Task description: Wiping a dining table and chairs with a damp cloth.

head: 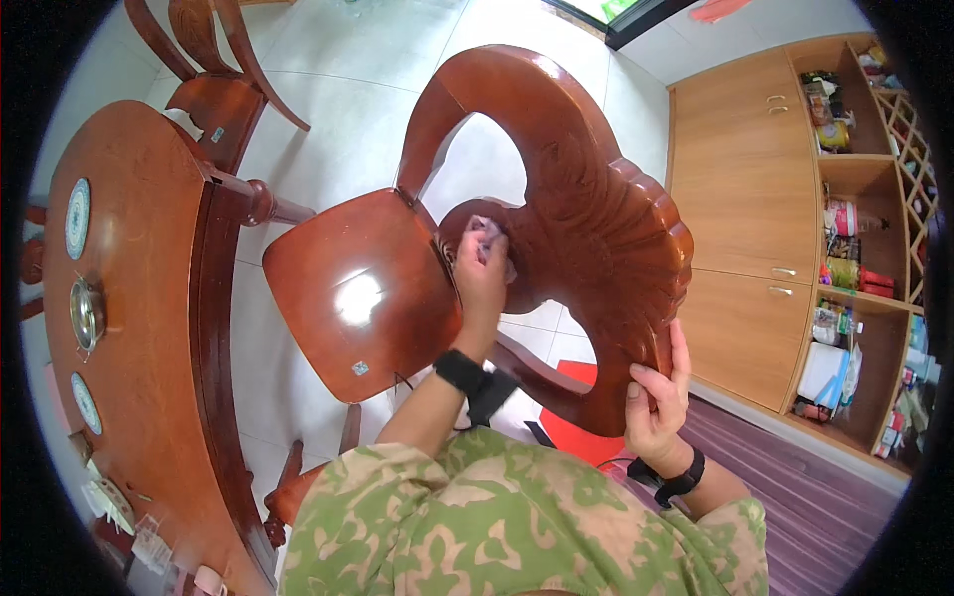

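A wooden chair with a glossy reddish-brown seat (358,290) and a carved backrest (596,223) stands before me. My left hand (481,268) holds a crumpled pale cloth (488,231) against the lower middle part of the backrest, close to the seat. The fingers of my right hand (659,395) grip the backrest's outer edge near its lower right end; part of the thumb side is hidden by the wood. Both wrists wear black straps.
A wooden table (149,298) with patterned plates (77,218) and a metal bowl (88,314) stands left. Another chair (216,104) is behind it. A wooden cabinet (738,186) with filled shelves lines the right, beside a purple striped mat (782,484). A red object (574,417) lies below the backrest.
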`<state>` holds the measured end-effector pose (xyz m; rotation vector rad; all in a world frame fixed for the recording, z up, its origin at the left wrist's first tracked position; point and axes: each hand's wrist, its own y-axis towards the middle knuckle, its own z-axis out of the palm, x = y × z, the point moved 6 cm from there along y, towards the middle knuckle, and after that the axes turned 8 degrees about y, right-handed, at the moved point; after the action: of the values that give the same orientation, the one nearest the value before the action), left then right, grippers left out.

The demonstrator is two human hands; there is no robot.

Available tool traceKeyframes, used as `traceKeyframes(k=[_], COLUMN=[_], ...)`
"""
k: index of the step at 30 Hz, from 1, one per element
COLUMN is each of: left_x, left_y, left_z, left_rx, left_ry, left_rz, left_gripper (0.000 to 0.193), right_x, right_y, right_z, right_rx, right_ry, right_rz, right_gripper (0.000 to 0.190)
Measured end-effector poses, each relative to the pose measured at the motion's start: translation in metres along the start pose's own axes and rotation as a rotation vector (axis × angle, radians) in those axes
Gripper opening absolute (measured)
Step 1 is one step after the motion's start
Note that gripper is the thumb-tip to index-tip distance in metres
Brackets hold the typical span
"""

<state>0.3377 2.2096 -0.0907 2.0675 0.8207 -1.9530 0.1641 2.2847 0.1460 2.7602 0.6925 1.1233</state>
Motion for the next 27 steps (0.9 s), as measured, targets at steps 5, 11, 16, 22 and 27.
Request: traceKeyframes(k=[5,11,16,22,27], left_x=[0.030,0.005,-0.062,-0.151,-0.232], left_y=[0.051,-0.022,-0.072,-0.150,-0.232], left_z=[-0.024,-0.008,-0.027,-0.016,0.066], left_rx=[0.073,0.310,0.381,0.323,0.270], left_ry=[-0.225,-0.384,-1.184,-0.918,-1.188], left_rz=[-0.286,-0.289,-0.455,-0.212,-0.232], left_gripper=[0.015,0.014,0.040,0.041,0.044], right_x=[0.005,0.000,-0.002,-0.062,-0.172], right_y=[0.008,0.003,0.000,-0.015,-0.034], right_z=[0.003,0.001,-0.006,-0.028,-0.088], right_rx=[-0.003,-0.033,-0.097,0.111,0.192], right_ry=[0.029,0.074,0.324,0.657,0.655], right_rz=[-0.009,-0.071,-0.193,-0.169,0.228], right_gripper=[0.018,0.017,0.032,0.052,0.037])
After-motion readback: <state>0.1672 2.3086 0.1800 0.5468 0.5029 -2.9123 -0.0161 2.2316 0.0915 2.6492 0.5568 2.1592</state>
